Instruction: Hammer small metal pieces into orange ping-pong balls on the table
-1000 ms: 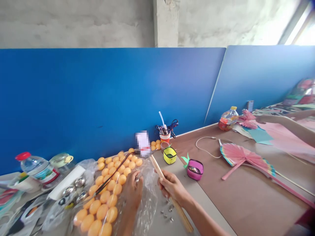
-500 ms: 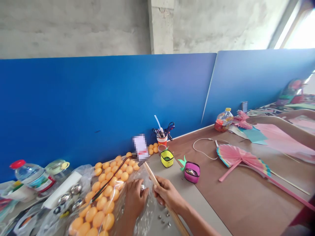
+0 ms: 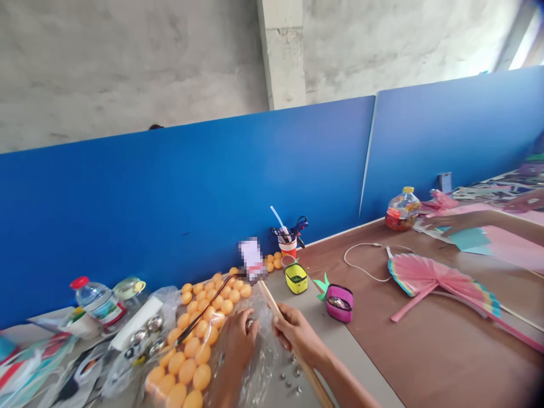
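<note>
My right hand (image 3: 295, 328) is wrapped round a wooden stick (image 3: 272, 303), which runs from the bottom edge up towards a pale card-like thing (image 3: 251, 255) blurred out by pixels. To its left, my left hand (image 3: 238, 337) is closed on a shiny silver ball (image 3: 249, 324), resting over a clear plastic bag (image 3: 261, 362). Orange balls (image 3: 187, 371) lie under plastic beside my left hand. Several small silver bells (image 3: 289, 383) are scattered on the grey table below my right hand. A dark cord (image 3: 208, 306) crosses the orange balls.
Beyond my hands stand a yellow pouch (image 3: 296, 279), a purple pouch (image 3: 340, 304) and a cup of tools (image 3: 288, 245). Bottles (image 3: 100, 303) and silver balls (image 3: 155, 323) lie left. A pink paper fan (image 3: 442, 277) lies right, near another person's arm (image 3: 488, 221). A blue partition (image 3: 212, 198) rises behind.
The view has tilted and shifted, so the table things appear farther right. The other person's hand now reaches over the paper beside the bottle. My hands keep nearly the same grip.
</note>
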The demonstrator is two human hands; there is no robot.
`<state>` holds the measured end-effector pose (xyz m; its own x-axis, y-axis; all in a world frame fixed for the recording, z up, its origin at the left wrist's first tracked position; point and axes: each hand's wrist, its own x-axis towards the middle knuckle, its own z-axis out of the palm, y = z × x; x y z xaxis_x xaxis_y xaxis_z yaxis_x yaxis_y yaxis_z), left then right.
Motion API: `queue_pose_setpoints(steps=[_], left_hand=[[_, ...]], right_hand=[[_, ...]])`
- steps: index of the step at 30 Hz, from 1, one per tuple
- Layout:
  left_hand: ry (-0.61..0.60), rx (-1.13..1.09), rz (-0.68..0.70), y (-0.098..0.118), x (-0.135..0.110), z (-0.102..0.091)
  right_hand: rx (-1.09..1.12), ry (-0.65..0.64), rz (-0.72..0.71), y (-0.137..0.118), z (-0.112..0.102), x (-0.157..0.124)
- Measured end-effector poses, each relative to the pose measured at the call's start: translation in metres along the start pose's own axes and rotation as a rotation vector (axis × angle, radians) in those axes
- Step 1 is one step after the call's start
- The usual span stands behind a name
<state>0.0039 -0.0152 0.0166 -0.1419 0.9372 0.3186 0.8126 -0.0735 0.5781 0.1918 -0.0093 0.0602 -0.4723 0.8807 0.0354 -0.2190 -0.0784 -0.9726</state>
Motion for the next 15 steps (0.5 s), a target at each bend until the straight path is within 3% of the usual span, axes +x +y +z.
queue_pose_setpoints(steps=[5,8,11,15], left_hand=[[0.043,-0.153,-0.101,0.000,0.008,-0.013],[0.108,-0.207,-0.059,0.002,0.008,-0.021],[0.098,-0.246,-0.012,0.010,0.000,-0.028],[0.087,-0.205,0.026,0.023,-0.016,-0.033]], right_hand=[[-0.153,0.059,-0.036,-0.002,-0.006,0.001],[-0.266,0.089,-0.086,0.004,-0.008,0.004],[-0.417,0.187,-0.111,0.012,-0.009,0.007],[-0.633,0.316,-0.055,0.018,-0.017,0.010]])
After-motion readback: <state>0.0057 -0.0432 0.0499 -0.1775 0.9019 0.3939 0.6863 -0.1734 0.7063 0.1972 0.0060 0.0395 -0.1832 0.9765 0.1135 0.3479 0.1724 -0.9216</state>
